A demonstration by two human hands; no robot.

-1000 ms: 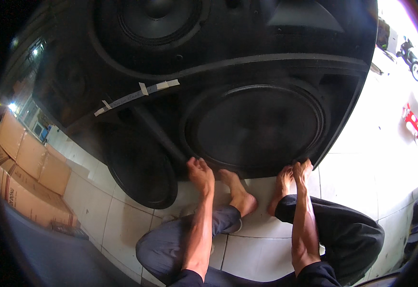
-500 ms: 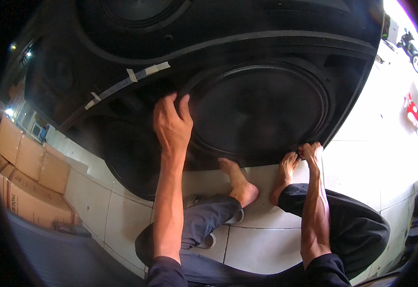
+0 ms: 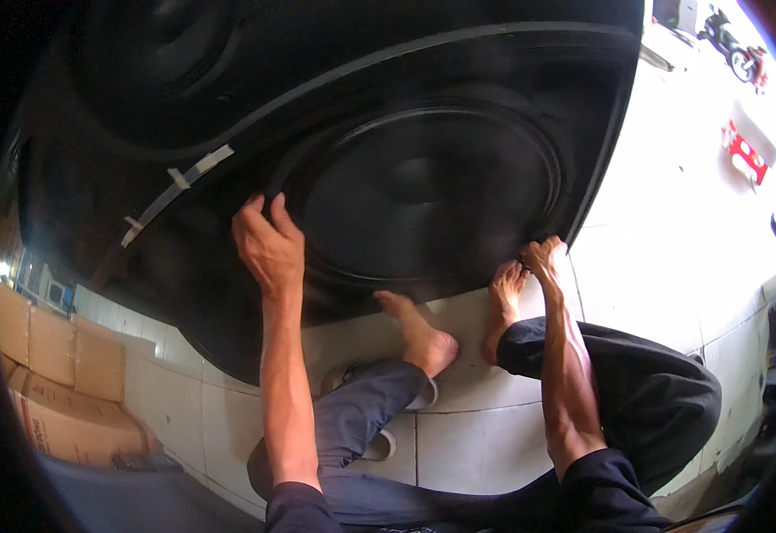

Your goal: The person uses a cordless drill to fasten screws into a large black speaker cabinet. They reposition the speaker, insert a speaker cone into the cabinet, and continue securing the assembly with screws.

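Left hand [image 3: 271, 249] has gone from the speaker's lower edge, a second ago, to the left side of its large round cone; right hand [image 3: 546, 258] remains at the lower right corner. Head view: black speaker cabinet [image 3: 494, 75] fills the upper middle, running past the top edge, in front of the person's bare feet [image 3: 423, 346] on the white tiled floor [image 3: 486, 444]. Round cone [image 3: 432, 195] lies between the two hands, right of and level with the left, left of and above the right. Left hand: thumb apart from the bent fingers, tips over the dark surface beside the rim; contact cannot be made out. Right hand: fingers curled in at the corner, just beside the right foot; cannot tell whether anything is pinched. Cone faces up toward the camera; its outline appears oval, long axis left to right, right end slightly higher. Taped strip [image 3: 179, 191] on the cabinet slants up to the right; any writing on it is illegible. Cartons [image 3: 82, 417] at lower left carry dark print, not transcribed.
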